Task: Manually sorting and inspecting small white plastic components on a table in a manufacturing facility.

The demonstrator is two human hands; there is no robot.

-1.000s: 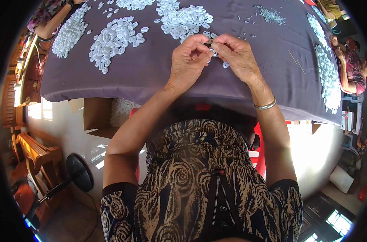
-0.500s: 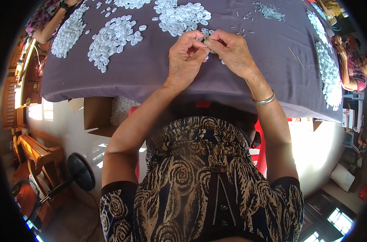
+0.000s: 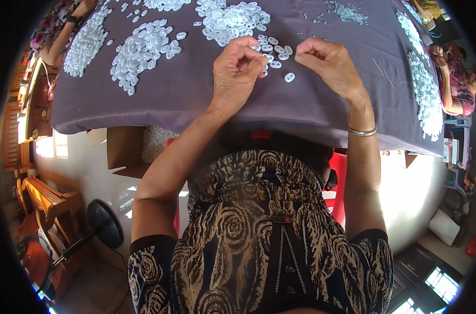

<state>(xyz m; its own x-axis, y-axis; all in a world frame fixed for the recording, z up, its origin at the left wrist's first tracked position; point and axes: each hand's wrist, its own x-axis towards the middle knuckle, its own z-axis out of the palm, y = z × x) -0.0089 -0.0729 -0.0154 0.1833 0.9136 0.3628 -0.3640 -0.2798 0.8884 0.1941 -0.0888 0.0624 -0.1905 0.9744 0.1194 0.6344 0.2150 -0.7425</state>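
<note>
My left hand (image 3: pixel 238 73) pinches a small white oval plastic piece (image 3: pixel 269 58) between thumb and forefinger, above the table. My right hand (image 3: pixel 329 65) is apart from it, to the right, with thumb and fingertips pressed together; whatever they hold, if anything, is too small to make out. Between the hands, several loose white two-holed oval pieces (image 3: pixel 280 49) lie on the cloth, and a single one (image 3: pixel 289 77) rests nearer to me. A large heap of the same pieces (image 3: pixel 233 23) is just beyond my left hand.
More white heaps (image 3: pixel 141 52) lie to the left and along the right edge (image 3: pixel 424 94). Small metal pins (image 3: pixel 348 13) are piled at the far right, near two thin sticks (image 3: pixel 383 72). Other people sit at both sides of the purple-grey tablecloth (image 3: pixel 180 94). A cardboard box (image 3: pixel 125 149) stands below.
My hands were together over the small pieces. My right hand has drawn away to the right, uncovering the loose pieces, while my left hand keeps its pinch, shifted slightly left.
</note>
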